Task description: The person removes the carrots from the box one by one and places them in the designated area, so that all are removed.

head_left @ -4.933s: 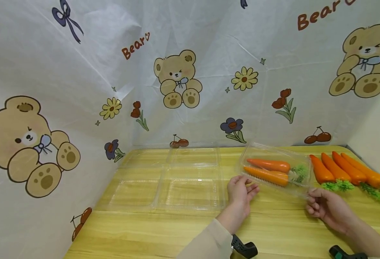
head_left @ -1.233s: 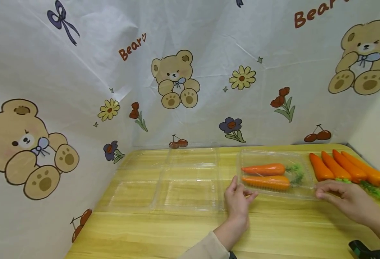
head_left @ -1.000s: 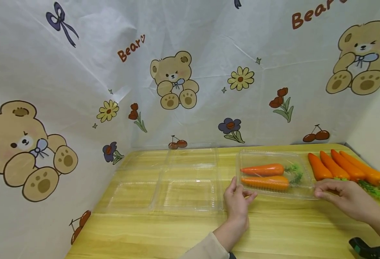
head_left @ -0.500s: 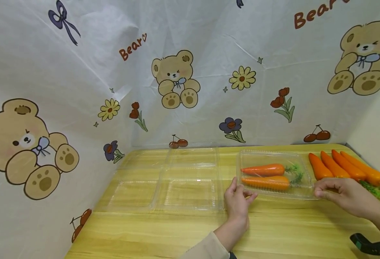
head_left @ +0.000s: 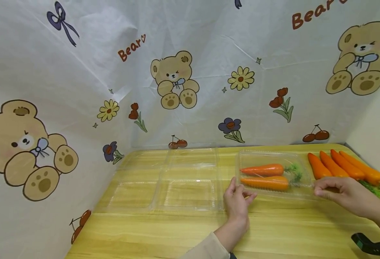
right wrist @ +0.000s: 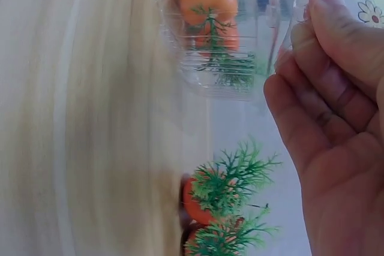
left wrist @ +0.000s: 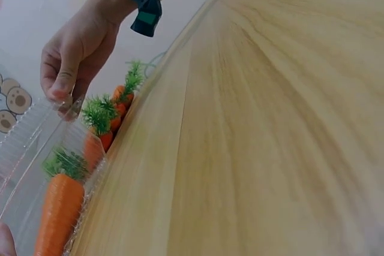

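Note:
A clear plastic clamshell box (head_left: 264,156) stands on the table's right half, its lid over two carrots (head_left: 267,182) with green tops. At its near right corner my right hand (head_left: 345,196) pinches the plastic edge between thumb and fingers. The right wrist view shows this pinch on the thin lid rim (right wrist: 282,46), above the ridged lower part. My left hand (head_left: 236,203) touches the near left corner with fairly straight fingers. In the left wrist view only a fingertip (left wrist: 6,241) of that hand shows, beside the box. How far the lid is pressed down is hard to see.
Two clear clamshell boxes (head_left: 190,189) lie unfolded on the left half of the wooden table (head_left: 151,233). Several loose carrots (head_left: 351,167) lie side by side at the right, partly behind my right hand. A bear-print cloth (head_left: 209,108) hangs behind and at the left.
About five seconds ago the lid sat tilted; now it lies squarer over the carrots. My right hand has moved right and up and turned over. In the last second hardly anything moves.

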### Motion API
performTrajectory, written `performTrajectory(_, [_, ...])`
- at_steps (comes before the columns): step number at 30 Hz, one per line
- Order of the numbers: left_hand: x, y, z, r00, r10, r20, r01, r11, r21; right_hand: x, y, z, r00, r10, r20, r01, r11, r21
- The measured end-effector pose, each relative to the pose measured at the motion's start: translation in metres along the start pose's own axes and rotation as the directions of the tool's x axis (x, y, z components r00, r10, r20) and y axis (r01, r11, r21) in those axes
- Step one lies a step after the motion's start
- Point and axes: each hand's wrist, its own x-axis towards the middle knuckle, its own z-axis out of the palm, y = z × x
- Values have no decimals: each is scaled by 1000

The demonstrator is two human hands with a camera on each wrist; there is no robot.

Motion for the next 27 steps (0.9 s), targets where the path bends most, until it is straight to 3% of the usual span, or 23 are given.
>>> performTrajectory(9, [-1,1,1,1000,-15,-23,14,1000,-12,2,-7,-15,995,-49,-82,40,994,-101])
performTrajectory(13, [-1,1,1,1000,-12,-27,11,1000,-17,6,-6,-23,992,-89,-85,81,992,-95])
performTrajectory(27, [-3,-2,0,999,-38,-8,38,999,-28,17,-10,-37,998,-26,-55,22,997,-72])
